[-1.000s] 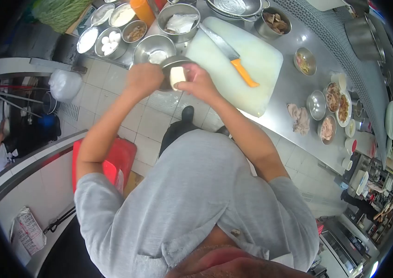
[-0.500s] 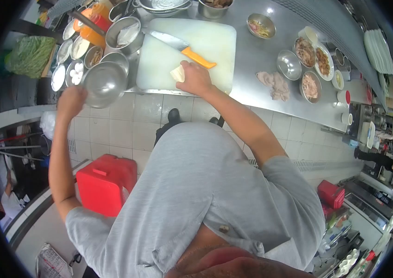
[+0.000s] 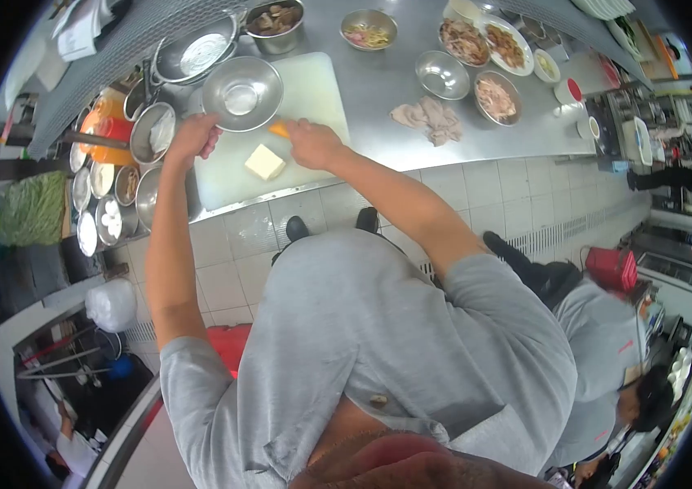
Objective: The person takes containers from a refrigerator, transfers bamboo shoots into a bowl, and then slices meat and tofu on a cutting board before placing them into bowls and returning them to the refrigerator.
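A metal bowl (image 3: 242, 94) is held above the white cutting board (image 3: 321, 102) by my left hand (image 3: 193, 139), whose fingers are closed on its rim. My right hand (image 3: 315, 145) is wrapped round the orange handle of a knife (image 3: 280, 129); the blade is hidden by the bowl. Between my hands, nearer the front edge, a pale yellow block (image 3: 265, 162) lies on the board, touched by neither hand.
A cloth (image 3: 430, 121) and an empty metal bowl (image 3: 442, 75) are to the right, beside bowls of food (image 3: 497, 99). Pots and small containers (image 3: 112, 220) crowd the left. A co-worker (image 3: 603, 342) stands behind at the right.
The pale block has left my right hand and lies on the board. My right hand has taken hold of the knife. My left hand has brought the bowl over the board.
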`<action>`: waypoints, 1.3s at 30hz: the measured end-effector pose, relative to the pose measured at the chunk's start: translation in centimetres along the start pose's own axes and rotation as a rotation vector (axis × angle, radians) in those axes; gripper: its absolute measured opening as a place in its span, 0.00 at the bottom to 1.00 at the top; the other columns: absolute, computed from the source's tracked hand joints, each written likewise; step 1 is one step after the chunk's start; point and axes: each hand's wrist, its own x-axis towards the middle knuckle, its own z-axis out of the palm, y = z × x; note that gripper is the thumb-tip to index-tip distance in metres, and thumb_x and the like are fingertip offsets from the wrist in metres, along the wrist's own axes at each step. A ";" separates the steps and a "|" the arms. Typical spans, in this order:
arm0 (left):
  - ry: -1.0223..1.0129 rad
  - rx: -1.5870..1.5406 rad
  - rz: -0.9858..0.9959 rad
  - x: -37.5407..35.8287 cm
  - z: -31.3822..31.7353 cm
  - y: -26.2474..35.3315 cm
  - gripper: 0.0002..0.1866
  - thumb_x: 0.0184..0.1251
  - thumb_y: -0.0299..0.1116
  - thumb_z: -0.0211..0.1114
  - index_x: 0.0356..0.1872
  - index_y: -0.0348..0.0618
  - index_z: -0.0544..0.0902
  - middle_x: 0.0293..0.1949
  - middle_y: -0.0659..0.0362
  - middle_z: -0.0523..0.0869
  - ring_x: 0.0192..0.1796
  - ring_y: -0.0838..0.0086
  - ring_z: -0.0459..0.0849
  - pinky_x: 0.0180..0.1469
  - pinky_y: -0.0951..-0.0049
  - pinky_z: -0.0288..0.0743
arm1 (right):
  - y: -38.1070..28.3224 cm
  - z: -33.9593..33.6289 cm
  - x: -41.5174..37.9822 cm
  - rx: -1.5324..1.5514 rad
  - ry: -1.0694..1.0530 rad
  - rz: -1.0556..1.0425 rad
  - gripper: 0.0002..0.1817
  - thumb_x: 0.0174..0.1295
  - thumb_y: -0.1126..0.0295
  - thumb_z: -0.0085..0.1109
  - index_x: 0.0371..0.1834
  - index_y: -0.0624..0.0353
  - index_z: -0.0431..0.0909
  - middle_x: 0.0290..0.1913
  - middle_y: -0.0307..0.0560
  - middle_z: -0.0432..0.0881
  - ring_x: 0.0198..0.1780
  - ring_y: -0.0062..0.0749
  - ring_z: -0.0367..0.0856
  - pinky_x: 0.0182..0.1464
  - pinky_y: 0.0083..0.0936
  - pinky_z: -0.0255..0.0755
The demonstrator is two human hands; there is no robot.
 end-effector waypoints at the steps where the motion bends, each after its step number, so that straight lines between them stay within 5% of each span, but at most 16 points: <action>1: -0.010 0.012 -0.009 1.0 1.1 0.8 0.20 0.75 0.44 0.60 0.30 0.35 0.80 0.17 0.62 0.75 0.14 0.76 0.71 0.15 0.71 0.63 | 0.7 -1.1 -2.2 0.055 0.011 0.036 0.20 0.65 0.69 0.53 0.60 0.59 0.76 0.53 0.61 0.84 0.54 0.58 0.86 0.58 0.49 0.79; 4: -0.076 0.057 -0.019 4.1 4.4 2.7 0.19 0.74 0.45 0.60 0.32 0.36 0.80 0.18 0.62 0.75 0.15 0.76 0.72 0.16 0.70 0.64 | 4.4 -3.2 -9.5 0.175 0.010 0.207 0.18 0.68 0.64 0.54 0.59 0.56 0.75 0.48 0.59 0.86 0.51 0.58 0.86 0.55 0.49 0.79; 8: -0.202 0.137 -0.022 8.1 11.2 4.3 0.19 0.74 0.45 0.61 0.31 0.38 0.81 0.19 0.61 0.76 0.16 0.74 0.74 0.17 0.69 0.69 | 9.5 -3.3 -21.5 0.402 0.288 0.434 0.20 0.74 0.52 0.58 0.55 0.57 0.77 0.43 0.61 0.87 0.48 0.63 0.85 0.49 0.52 0.78; 12: -0.312 0.236 0.021 11.3 19.7 4.5 0.18 0.75 0.45 0.60 0.31 0.41 0.82 0.19 0.61 0.77 0.16 0.74 0.74 0.17 0.68 0.71 | 15.4 -2.7 -28.4 0.341 0.384 0.654 0.20 0.76 0.54 0.57 0.58 0.57 0.78 0.41 0.66 0.86 0.45 0.67 0.85 0.48 0.55 0.78; 17: -0.384 0.176 -0.105 13.2 26.9 3.5 0.24 0.77 0.53 0.62 0.34 0.39 0.83 0.20 0.60 0.79 0.17 0.75 0.75 0.19 0.69 0.72 | 16.6 -3.5 -28.5 0.185 0.515 0.663 0.22 0.76 0.57 0.57 0.66 0.56 0.75 0.43 0.68 0.86 0.46 0.71 0.85 0.46 0.56 0.78; 20: -0.239 0.445 0.137 10.3 24.5 5.1 0.27 0.73 0.59 0.65 0.39 0.39 0.84 0.25 0.56 0.85 0.24 0.70 0.83 0.29 0.65 0.80 | 16.2 -2.8 -29.3 0.207 0.607 0.463 0.23 0.77 0.60 0.57 0.70 0.57 0.73 0.39 0.60 0.88 0.38 0.57 0.88 0.40 0.46 0.80; 23: 0.029 0.673 0.517 6.0 18.8 2.7 0.31 0.64 0.61 0.73 0.50 0.42 0.85 0.39 0.52 0.91 0.43 0.62 0.91 0.49 0.62 0.83 | 10.0 -6.3 -30.5 0.873 0.446 0.774 0.18 0.76 0.64 0.57 0.64 0.60 0.74 0.34 0.47 0.86 0.32 0.34 0.86 0.34 0.30 0.79; 26: 0.219 0.685 0.409 -1.0 11.3 -0.2 0.44 0.49 0.59 0.81 0.64 0.42 0.81 0.55 0.50 0.87 0.59 0.56 0.87 0.63 0.58 0.79 | 9.3 -5.6 -31.1 0.944 0.441 0.581 0.12 0.76 0.67 0.57 0.55 0.61 0.74 0.32 0.38 0.81 0.29 0.18 0.79 0.31 0.20 0.75; 27: 0.205 0.791 0.238 -2.6 10.1 -0.4 0.51 0.45 0.59 0.83 0.70 0.40 0.76 0.61 0.46 0.83 0.63 0.53 0.84 0.65 0.57 0.79 | 9.3 -5.8 -30.6 0.926 0.416 0.553 0.11 0.75 0.67 0.57 0.53 0.61 0.73 0.32 0.38 0.81 0.28 0.20 0.79 0.30 0.20 0.75; 30: 0.236 0.867 0.219 -4.6 10.8 -4.1 0.57 0.41 0.59 0.84 0.74 0.42 0.72 0.63 0.45 0.80 0.66 0.49 0.80 0.64 0.54 0.79 | 9.0 -6.3 -28.9 0.892 0.278 0.493 0.10 0.74 0.67 0.57 0.50 0.62 0.73 0.32 0.40 0.82 0.27 0.22 0.80 0.30 0.22 0.75; 35: 0.300 0.877 0.208 -3.9 14.4 -5.6 0.48 0.46 0.47 0.83 0.70 0.42 0.73 0.61 0.45 0.80 0.63 0.48 0.79 0.64 0.53 0.80 | 7.6 -7.8 -21.9 0.642 -0.057 0.433 0.17 0.73 0.64 0.58 0.58 0.62 0.74 0.30 0.46 0.83 0.30 0.29 0.84 0.33 0.29 0.77; 39: 0.341 0.782 0.278 -2.7 15.3 -6.2 0.42 0.48 0.39 0.80 0.68 0.42 0.74 0.58 0.46 0.81 0.61 0.48 0.80 0.62 0.52 0.80 | 6.2 -5.6 -17.9 0.496 -0.012 0.301 0.20 0.73 0.62 0.60 0.62 0.62 0.73 0.31 0.58 0.84 0.35 0.50 0.87 0.41 0.39 0.79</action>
